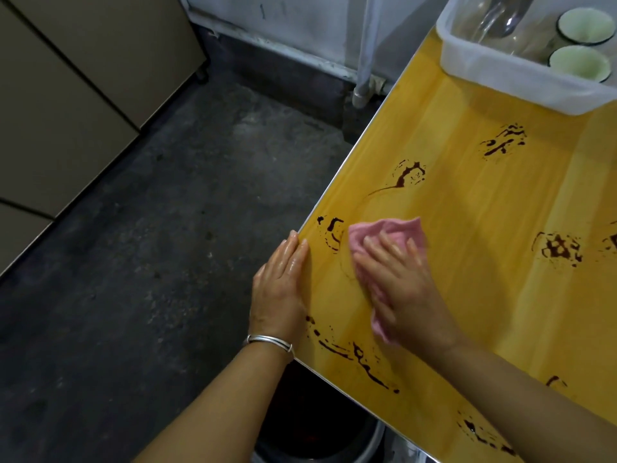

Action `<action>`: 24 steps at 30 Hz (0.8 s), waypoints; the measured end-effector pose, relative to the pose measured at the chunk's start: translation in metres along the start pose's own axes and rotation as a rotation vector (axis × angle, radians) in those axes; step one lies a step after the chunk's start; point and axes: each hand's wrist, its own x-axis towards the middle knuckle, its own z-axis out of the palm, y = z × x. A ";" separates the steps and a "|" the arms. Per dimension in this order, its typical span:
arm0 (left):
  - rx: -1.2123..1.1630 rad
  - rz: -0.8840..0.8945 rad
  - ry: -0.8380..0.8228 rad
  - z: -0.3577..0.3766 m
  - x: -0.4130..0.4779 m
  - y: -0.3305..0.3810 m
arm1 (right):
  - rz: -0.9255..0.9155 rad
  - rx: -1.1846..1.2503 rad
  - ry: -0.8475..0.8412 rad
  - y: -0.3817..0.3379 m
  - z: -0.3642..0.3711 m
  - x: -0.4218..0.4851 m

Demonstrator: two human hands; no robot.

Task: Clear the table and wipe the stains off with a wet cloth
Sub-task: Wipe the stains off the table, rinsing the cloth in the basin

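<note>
The right hand (404, 289) lay flat on a pink cloth (384, 235), fingers spread and straight, pressing it onto the yellow desk (467, 289) rather than clutching it. This posture probably served to spread the pressure across a wide patch of cloth. The cloth sat near the desk's left edge, just beside a dark stain (332, 228), which appeared to be the mark under treatment.

The left hand (280, 282), a silver bangle (270, 344) at its wrist, rested on the desk's metal-trimmed edge. Its fingers were straight and together and held nothing, most likely to steady the body against the wiping stroke.

Other dark stains lay further in (409, 175), toward the far end (504, 142), to the right (557, 248) and along the near edge (354, 355), none of them wiped yet.

A white plastic bin (500, 75) stood at the far end of the desk and held enamel cups (582, 28) and glassware. It suggested that the clearing was largely done and that the wiping was at an early stage. A dark bucket (317, 439) stood on the floor under the desk edge, plausibly for rinsing; its contents could not be made out.
</note>
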 end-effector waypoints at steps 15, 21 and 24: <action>-0.044 0.002 0.072 0.001 -0.003 -0.002 | -0.235 -0.032 -0.073 -0.006 0.001 0.015; -0.015 -0.021 0.055 0.002 -0.005 -0.001 | 0.215 -0.042 0.004 -0.026 0.012 0.067; -0.060 -0.025 0.059 0.003 -0.006 -0.003 | -0.044 -0.006 -0.009 -0.048 0.022 0.053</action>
